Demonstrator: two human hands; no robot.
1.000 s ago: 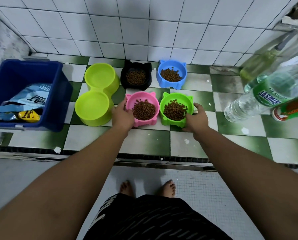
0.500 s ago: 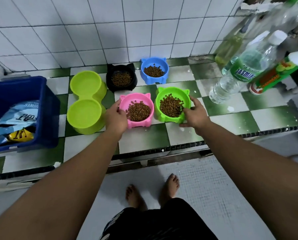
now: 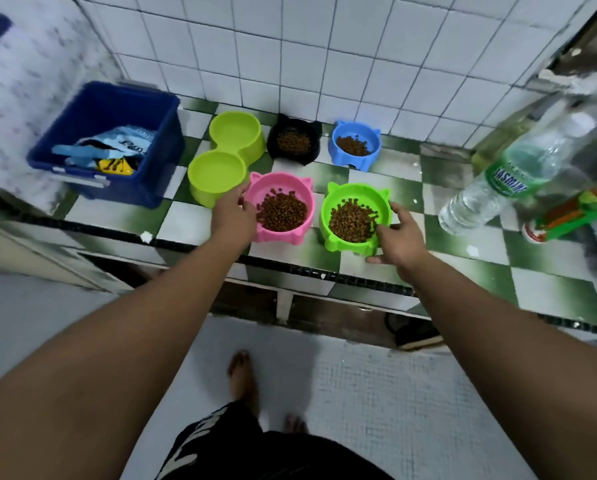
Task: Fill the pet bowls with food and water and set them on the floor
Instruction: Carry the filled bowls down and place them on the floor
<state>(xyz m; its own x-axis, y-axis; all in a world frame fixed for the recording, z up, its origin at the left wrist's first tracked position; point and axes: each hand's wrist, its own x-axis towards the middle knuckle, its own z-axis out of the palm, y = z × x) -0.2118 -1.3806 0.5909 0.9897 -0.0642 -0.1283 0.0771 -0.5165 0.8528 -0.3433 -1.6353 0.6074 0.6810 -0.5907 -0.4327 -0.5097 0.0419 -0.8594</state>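
On the green-and-white tiled counter point(image 3: 387, 275), a pink bowl point(image 3: 302, 202) and a green bowl point(image 3: 345, 192), both cat-eared and full of brown kibble, sit near the front edge. My left hand point(image 3: 233, 214) grips the pink bowl's left rim. My right hand point(image 3: 399, 237) holds the green bowl's right rim, which looks tilted and slightly lifted. Behind them stand a black bowl point(image 3: 293, 140) and a blue bowl point(image 3: 354, 145), both holding kibble. A lime double bowl point(image 3: 224, 157) stands to the left, with no kibble in it.
A blue bin point(image 3: 106, 147) with a pet-food bag stands at the counter's left. A clear water bottle point(image 3: 504, 181) and a green-labelled bottle point(image 3: 574, 216) stand at the right. Below the counter is a pale mosaic floor point(image 3: 376, 393) with my bare feet on it.
Both bowls have been drawn toward the counter's front edge, and the green one now tips up in my right hand. The view has swung.
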